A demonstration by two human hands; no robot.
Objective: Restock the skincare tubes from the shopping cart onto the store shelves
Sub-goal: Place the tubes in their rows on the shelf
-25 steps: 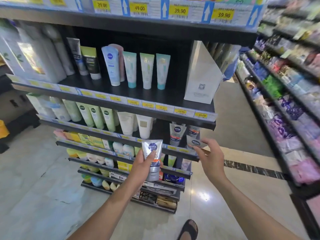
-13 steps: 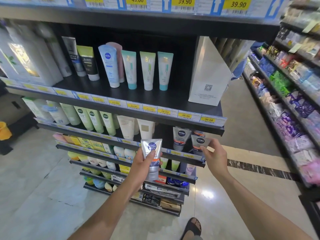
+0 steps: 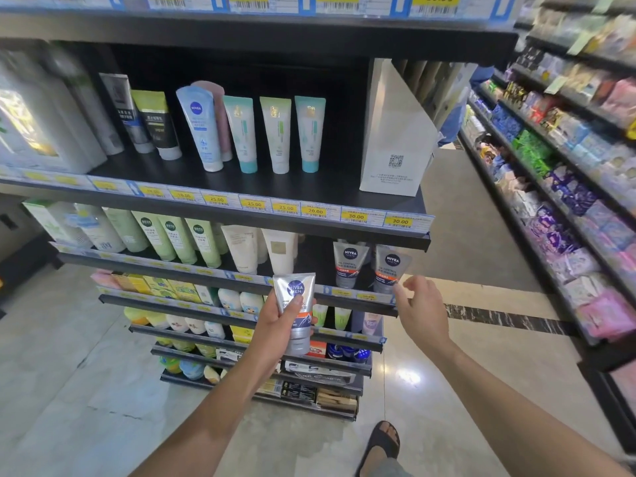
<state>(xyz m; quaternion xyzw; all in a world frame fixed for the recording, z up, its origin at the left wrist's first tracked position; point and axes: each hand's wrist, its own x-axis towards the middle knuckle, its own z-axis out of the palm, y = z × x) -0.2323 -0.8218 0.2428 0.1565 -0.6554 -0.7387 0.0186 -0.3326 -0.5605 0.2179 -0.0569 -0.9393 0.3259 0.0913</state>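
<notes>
at the right end of a dark metal shelf (image 3: 358, 304), two matching tubes (image 3: 349, 265) stand on their caps, labels out. the left hand (image 3: 277, 325) holds a silver nivea men tube (image 3: 295, 285) the same way up, just in front of the shelf edge. its grip is closed around the soft body, fingers behind and thumb across the front, probably so the label stays readable for placing. the right hand (image 3: 421, 309) hangs beside the standing pair, grip loose and empty, fingers spread — likely ready to steady them. the tubes look glossy and squeezable, tapering from a wide flat crimp to a round cap. the gap left of the pair seems the slot. no cart is in view.
</notes>
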